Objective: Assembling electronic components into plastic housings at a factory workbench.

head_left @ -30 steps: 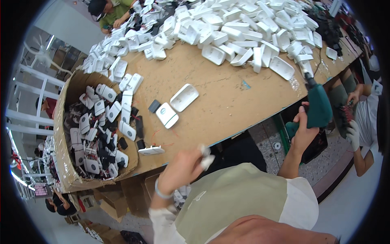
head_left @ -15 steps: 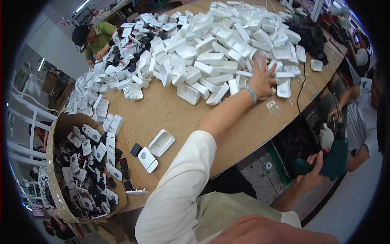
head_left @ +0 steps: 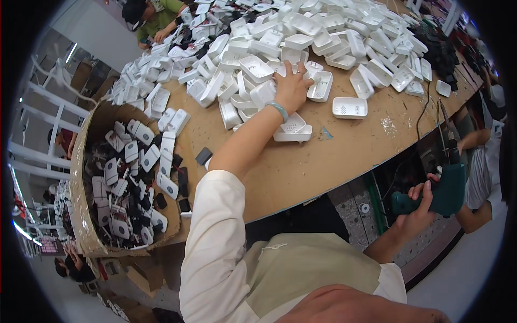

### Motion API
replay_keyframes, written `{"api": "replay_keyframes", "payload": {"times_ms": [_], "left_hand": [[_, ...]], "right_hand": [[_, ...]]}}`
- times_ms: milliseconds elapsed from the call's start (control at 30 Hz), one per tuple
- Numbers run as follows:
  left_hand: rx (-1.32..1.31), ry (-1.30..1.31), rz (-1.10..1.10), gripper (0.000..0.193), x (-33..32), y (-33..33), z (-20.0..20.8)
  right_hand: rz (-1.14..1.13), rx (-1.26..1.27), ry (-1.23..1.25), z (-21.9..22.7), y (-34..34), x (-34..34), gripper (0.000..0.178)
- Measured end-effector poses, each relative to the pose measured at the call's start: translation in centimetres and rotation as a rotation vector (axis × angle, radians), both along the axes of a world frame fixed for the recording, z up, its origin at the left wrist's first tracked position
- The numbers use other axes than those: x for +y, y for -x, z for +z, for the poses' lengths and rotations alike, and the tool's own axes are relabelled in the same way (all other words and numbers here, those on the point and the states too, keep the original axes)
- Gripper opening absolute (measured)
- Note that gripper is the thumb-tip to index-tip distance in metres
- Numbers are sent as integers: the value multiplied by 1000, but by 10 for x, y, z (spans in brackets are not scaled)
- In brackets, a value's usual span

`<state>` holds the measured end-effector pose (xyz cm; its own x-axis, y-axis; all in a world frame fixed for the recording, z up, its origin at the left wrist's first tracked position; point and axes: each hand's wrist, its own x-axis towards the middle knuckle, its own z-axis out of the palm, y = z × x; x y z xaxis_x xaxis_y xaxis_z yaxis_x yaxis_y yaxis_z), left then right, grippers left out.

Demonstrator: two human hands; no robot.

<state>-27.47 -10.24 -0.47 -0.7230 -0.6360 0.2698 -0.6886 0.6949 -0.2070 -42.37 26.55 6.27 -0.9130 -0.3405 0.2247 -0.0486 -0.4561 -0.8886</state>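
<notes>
My left hand (head_left: 291,89), with a pale band at the wrist, reaches over a heap of white plastic housings (head_left: 315,40). Its fingers are apart and bent over the near side of the heap, touching housings without visibly gripping one. Just below the wrist lies an open housing (head_left: 293,132) with a perforated base. Another housing (head_left: 350,108) stands alone to the right. Off the table's right edge, my right hand (head_left: 417,207) is closed round the grip of a dark green power drill (head_left: 451,188); the drill's narrow end points up.
A cardboard bin (head_left: 83,215) at the left holds white devices with black parts and wires. White devices (head_left: 173,121) lie beside it. Across the table a person in green (head_left: 164,21) works; another person (head_left: 482,161) is close on the right. A black cable (head_left: 428,102) crosses the table's right side.
My left hand has swept left across the heap, and several housings have shifted or spread apart. The view has turned, and my left arm now hides most of the loose parts on the table.
</notes>
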Motion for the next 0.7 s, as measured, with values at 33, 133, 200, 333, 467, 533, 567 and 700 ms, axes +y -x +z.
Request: {"api": "replay_keyframes", "payload": {"times_ms": [33,133,200,333,467,533,567,700], "left_hand": [[0,-37,9,27,2,-19,-1],[-25,-44,65,29,10,-68,-8],[-47,-50,128,32,11,-101,-4],[-90,-50,295,34,0,-166,-5],[-21,-52,226,37,4,-199,17],[103,-31,160,35,34,-200,48],[208,-72,95,32,55,-184,71],[169,-214,157,39,164,-194,69]], "right_hand": [[14,2,-2,1,-5,-2,19],[88,2,-34,6,-18,-9,19],[132,7,-35,7,-25,-7,19],[207,12,-36,12,-42,-18,20],[278,37,-57,14,-55,-30,20],[332,30,-66,12,-67,-39,20],[321,12,-70,16,-70,-36,20],[406,52,-90,6,-80,-39,23]]}}
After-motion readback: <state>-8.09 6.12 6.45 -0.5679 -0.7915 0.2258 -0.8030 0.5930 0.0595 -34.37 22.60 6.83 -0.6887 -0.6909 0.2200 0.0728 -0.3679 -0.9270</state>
